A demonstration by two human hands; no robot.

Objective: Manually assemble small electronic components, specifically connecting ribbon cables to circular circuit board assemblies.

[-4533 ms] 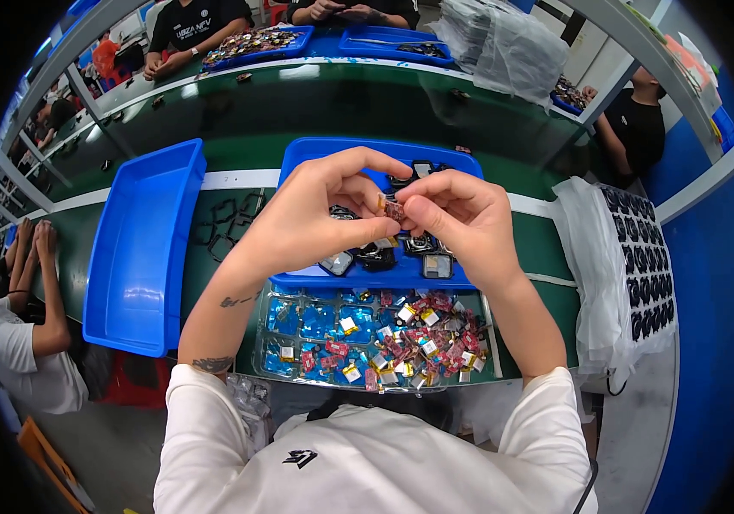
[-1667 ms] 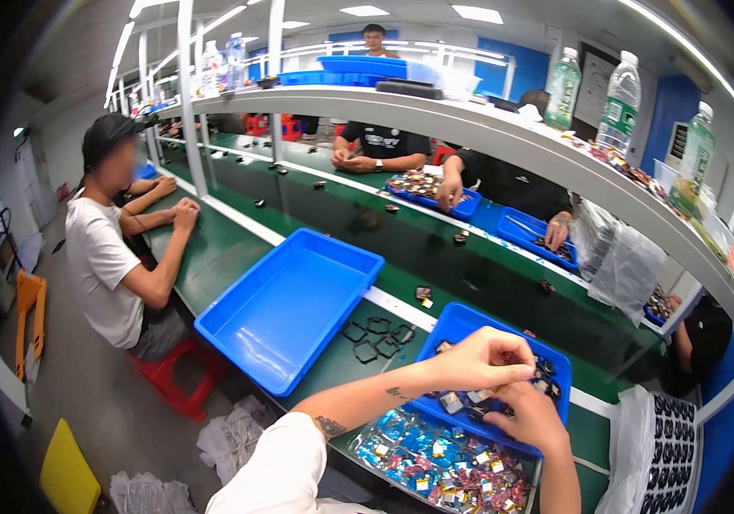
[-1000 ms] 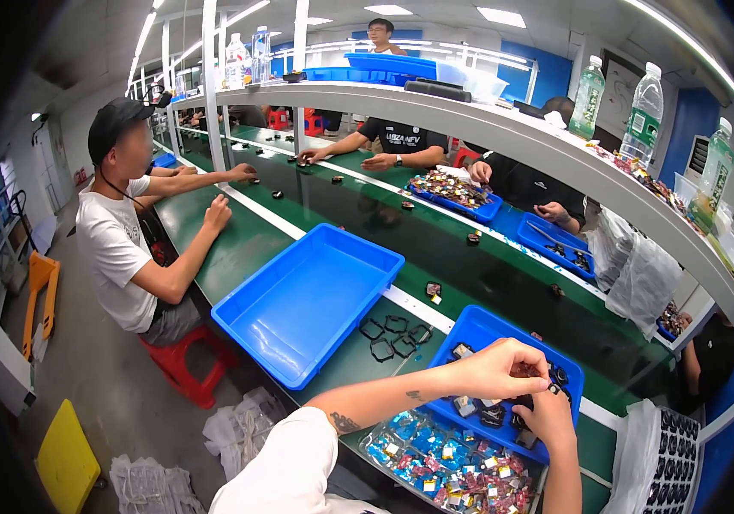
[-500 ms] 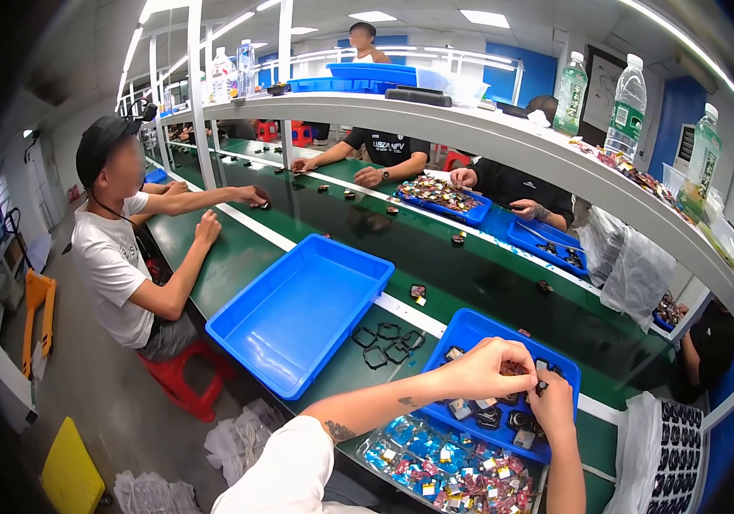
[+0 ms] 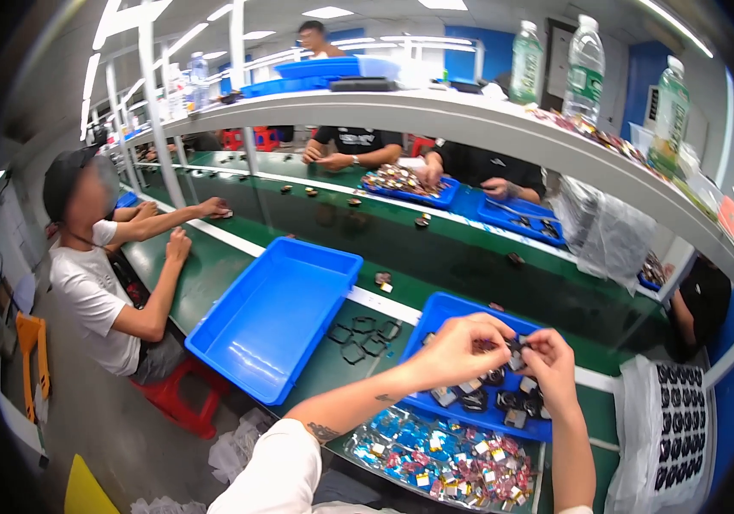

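Note:
Above a blue tray [image 5: 428, 318] of small black housings with pale and metallic pieces, my two hands are close together. My left hand [image 5: 470, 349] is closed in a pinch, thumb against fingertips; what it grips, if anything, is too small to make out. My right hand [image 5: 552, 367] is also closed, its fingertips around a small black part [image 5: 517, 349]. Below my wrists, a clear tray [image 5: 356, 445] holds many small pieces in blue film, pink and white. Several black frames [image 5: 365, 336] lie on the green bench left of the blue tray.
A large blue bin [image 5: 268, 313] stands left, near a seated co-worker [image 5: 97, 265]. A dark conveyor belt [image 5: 332, 218] with scattered small assemblies runs beyond. Overhead, a white shelf [image 5: 435, 107] bears bottles. A sheet of black parts [image 5: 680, 424] stands at right. Co-workers sit opposite.
The view has shifted, so the scene sits further left. My hands have drawn slightly apart, still over the blue tray. A co-worker opposite has reached into the parts tray.

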